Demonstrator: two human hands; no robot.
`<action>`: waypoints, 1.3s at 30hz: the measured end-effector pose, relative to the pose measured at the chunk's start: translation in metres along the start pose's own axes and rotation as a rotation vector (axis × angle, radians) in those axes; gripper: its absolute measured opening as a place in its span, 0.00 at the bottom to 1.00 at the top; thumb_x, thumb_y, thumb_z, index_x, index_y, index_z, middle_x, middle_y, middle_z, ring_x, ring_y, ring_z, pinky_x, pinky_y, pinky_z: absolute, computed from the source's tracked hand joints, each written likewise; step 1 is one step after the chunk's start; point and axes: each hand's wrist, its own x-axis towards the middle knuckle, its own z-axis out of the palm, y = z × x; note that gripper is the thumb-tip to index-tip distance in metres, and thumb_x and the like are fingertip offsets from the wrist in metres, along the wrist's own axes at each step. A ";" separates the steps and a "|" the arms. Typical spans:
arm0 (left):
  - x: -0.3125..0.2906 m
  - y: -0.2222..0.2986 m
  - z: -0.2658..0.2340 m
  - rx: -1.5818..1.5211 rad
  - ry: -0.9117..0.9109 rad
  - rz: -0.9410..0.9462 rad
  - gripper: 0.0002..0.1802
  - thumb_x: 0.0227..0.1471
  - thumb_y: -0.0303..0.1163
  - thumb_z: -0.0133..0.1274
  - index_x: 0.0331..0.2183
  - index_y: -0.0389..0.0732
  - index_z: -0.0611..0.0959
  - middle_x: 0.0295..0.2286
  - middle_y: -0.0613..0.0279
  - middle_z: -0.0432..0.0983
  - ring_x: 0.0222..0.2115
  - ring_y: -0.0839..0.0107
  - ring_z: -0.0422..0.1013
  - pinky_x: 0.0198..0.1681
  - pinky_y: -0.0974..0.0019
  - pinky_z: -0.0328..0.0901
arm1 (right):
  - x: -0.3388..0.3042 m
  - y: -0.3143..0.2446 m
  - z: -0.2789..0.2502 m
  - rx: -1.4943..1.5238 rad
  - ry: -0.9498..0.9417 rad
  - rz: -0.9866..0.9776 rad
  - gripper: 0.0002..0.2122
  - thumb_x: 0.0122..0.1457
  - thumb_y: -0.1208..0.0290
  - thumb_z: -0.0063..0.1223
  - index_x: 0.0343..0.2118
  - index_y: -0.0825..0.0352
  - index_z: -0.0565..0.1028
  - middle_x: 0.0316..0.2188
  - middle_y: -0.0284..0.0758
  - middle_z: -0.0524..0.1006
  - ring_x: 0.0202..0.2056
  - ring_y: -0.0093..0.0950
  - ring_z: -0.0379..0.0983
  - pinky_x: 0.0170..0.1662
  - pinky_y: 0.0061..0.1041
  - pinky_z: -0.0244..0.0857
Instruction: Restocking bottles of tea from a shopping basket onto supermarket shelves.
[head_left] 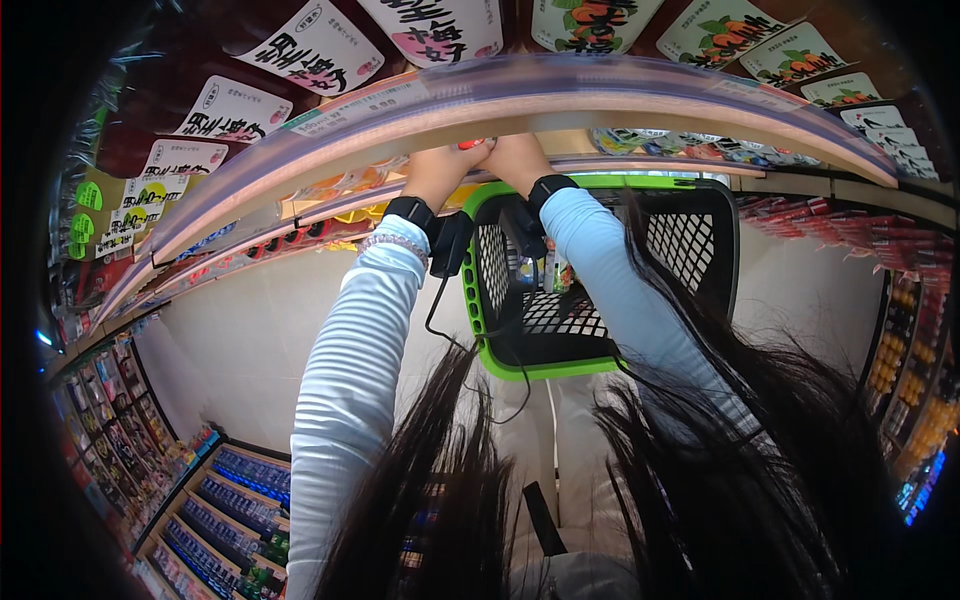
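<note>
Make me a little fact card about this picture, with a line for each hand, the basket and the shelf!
Left hand: under the upper shelf edge, close to the right hand; fingertips hidden
Right hand: beside the left one, fingertips hidden too
Between hands: a small red item, too little showing to name
Basket: black mesh, green rim, below the hands, partly behind the right forearm
In basket: a few small packages
Top shelf: dark containers with pale labels

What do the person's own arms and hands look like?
Both sleeves are light blue. Each wrist has a black strap with a black box; the left box has a cable. The left wrist has a pale beaded bracelet. Left hand and right hand look bare.
</note>
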 end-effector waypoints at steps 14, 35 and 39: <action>-0.061 -0.014 0.024 -0.030 0.235 0.014 0.40 0.41 0.26 0.57 0.52 0.27 0.53 0.49 0.40 0.56 0.52 0.53 0.56 0.54 0.61 0.52 | -0.075 0.007 -0.015 0.415 0.253 0.168 0.21 0.48 0.72 0.58 0.44 0.72 0.66 0.41 0.43 0.72 0.43 0.32 0.69 0.47 0.26 0.63; -0.122 -0.080 0.249 -0.657 -0.572 -0.998 0.16 0.53 0.35 0.46 0.43 0.41 0.70 0.36 0.63 0.73 0.38 0.73 0.69 0.41 0.69 0.63 | -0.367 0.429 -0.119 -0.205 -0.215 0.391 0.09 0.51 0.66 0.49 0.32 0.64 0.74 0.18 0.40 0.71 0.20 0.38 0.71 0.21 0.35 0.64; -0.104 -0.172 0.257 -0.626 -0.329 -0.942 0.11 0.51 0.33 0.45 0.38 0.41 0.72 0.32 0.62 0.74 0.35 0.71 0.70 0.35 0.70 0.63 | -0.314 0.422 -0.052 0.331 0.100 1.035 0.24 0.48 0.51 0.54 0.38 0.69 0.73 0.32 0.36 0.73 0.29 0.24 0.69 0.32 0.17 0.65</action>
